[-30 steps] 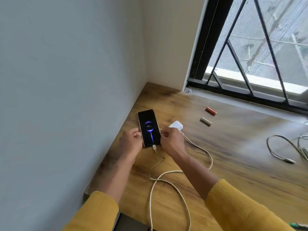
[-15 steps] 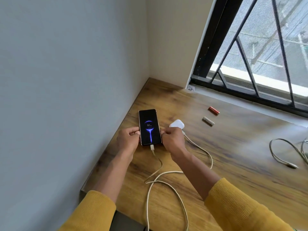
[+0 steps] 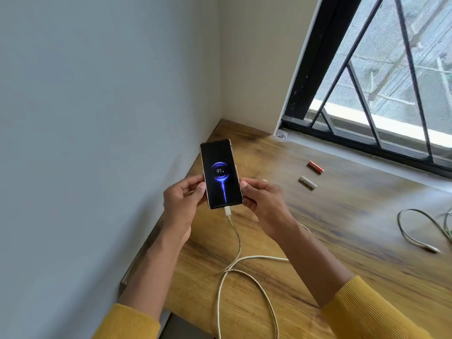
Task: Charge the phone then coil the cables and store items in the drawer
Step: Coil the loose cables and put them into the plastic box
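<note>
The phone [image 3: 220, 172] is lifted off the wooden desk [image 3: 342, 228], screen up, showing a blue charging animation and 91%. My left hand [image 3: 182, 199] pinches its left edge and my right hand [image 3: 263, 201] pinches its right edge. A white cable [image 3: 238, 248] is plugged into the phone's bottom end and loops across the desk toward me. The white charger brick is almost hidden behind my right hand.
Two batteries lie past my right hand, one red [image 3: 315, 166], one white [image 3: 307, 182]. Another cable [image 3: 420, 231] lies at the desk's right side. A grey wall runs along the left; a barred window [image 3: 381, 99] stands behind the desk.
Both hands have raised the phone off the desk and toward me, and the plugged-in cable end has lifted with it. The charger brick is now covered by my right hand.
</note>
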Action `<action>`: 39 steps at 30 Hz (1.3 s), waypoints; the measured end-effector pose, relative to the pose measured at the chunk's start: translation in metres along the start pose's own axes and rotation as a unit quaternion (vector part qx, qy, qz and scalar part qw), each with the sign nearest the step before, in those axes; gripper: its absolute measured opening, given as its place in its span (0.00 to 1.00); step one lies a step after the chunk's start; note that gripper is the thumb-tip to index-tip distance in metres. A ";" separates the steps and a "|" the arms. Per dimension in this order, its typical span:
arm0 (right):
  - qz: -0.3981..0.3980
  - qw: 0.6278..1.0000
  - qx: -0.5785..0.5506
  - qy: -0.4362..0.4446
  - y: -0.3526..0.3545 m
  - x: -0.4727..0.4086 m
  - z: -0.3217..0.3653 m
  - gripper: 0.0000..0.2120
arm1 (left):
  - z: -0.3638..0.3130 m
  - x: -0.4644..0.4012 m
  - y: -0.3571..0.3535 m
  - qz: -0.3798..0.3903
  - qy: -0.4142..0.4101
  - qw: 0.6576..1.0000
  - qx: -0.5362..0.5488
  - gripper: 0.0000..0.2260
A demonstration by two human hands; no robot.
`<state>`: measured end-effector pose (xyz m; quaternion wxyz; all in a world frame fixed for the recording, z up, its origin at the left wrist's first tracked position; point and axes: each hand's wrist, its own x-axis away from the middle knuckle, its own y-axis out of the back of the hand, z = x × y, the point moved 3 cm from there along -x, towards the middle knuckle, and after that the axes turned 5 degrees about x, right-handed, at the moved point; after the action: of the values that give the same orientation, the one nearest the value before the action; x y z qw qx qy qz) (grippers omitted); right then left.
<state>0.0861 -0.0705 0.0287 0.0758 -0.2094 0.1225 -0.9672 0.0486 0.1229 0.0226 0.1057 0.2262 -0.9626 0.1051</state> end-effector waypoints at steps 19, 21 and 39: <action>0.221 0.963 -0.147 0.053 0.001 0.026 0.039 0.31 | -0.065 0.034 -0.013 0.160 -0.065 0.968 0.181 0.16; 0.235 0.959 -0.147 0.058 0.000 0.029 0.043 0.32 | -0.070 0.037 -0.012 0.179 -0.067 0.962 0.194 0.21; 0.343 0.908 -0.205 0.128 -0.013 0.057 0.100 0.13 | -0.121 0.059 -0.027 0.243 -0.128 0.932 0.236 0.18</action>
<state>0.0754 -0.0897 0.1422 0.3420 -0.0397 0.3911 -0.8535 0.0280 0.1050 0.1578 -0.1034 0.0154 -0.9410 0.3218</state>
